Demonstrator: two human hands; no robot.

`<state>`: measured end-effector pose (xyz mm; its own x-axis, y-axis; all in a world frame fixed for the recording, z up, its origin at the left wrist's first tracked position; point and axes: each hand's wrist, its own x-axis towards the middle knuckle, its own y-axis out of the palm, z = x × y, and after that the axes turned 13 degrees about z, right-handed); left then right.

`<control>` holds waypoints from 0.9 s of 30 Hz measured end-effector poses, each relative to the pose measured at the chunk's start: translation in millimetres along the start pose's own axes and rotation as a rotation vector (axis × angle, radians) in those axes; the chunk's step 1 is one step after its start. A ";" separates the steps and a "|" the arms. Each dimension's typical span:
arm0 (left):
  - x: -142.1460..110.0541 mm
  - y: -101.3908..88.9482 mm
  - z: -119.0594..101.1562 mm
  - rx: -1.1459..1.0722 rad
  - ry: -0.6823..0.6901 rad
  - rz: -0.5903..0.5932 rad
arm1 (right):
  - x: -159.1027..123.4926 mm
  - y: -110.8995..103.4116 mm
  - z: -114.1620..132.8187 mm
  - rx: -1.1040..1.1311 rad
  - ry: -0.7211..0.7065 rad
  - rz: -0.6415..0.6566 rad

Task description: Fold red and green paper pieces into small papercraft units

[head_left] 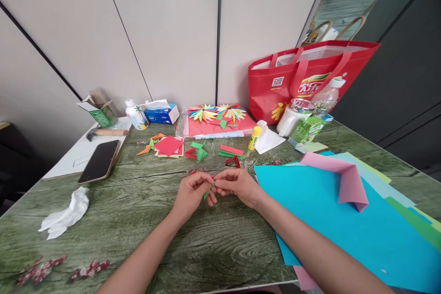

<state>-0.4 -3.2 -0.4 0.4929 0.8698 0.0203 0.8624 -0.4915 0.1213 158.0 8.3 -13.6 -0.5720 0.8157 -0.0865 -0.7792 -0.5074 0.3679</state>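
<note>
My left hand [192, 191] and my right hand [237, 184] meet over the middle of the green wood-grain table [138, 220]. Both pinch one small folded paper piece [208, 191], green with a bit of red showing between the fingertips. Just beyond my hands lie more folded red and green paper pieces [197, 151] and a red folded piece [233, 161]. A stack of red and orange paper squares [168, 146] sits further left.
Large blue, pink and green paper sheets [320, 211] cover the right side. A glue stick [255, 138], finished paper stars [217, 112], a red bag [303, 78], bottles, a tissue box [161, 112], a phone [99, 161] and a crumpled tissue [67, 213] surround the work area.
</note>
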 end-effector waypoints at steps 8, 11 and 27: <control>0.5 -0.8 -4.0 0.010 -0.043 0.027 | 0.1 -1.0 4.1 -0.069 -0.027 -0.071; 0.9 -0.9 -5.5 0.023 -0.071 0.010 | 0.3 -0.8 5.1 -0.120 -0.049 -0.090; 1.1 -0.5 0.3 0.033 -0.112 0.026 | 1.7 6.6 3.1 -0.278 -0.068 -0.134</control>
<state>-0.2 -1.9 -0.8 0.5236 0.8474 -0.0885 0.8515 -0.5168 0.0891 152.7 7.2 -8.4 -0.4483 0.8924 -0.0510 -0.8921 -0.4430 0.0891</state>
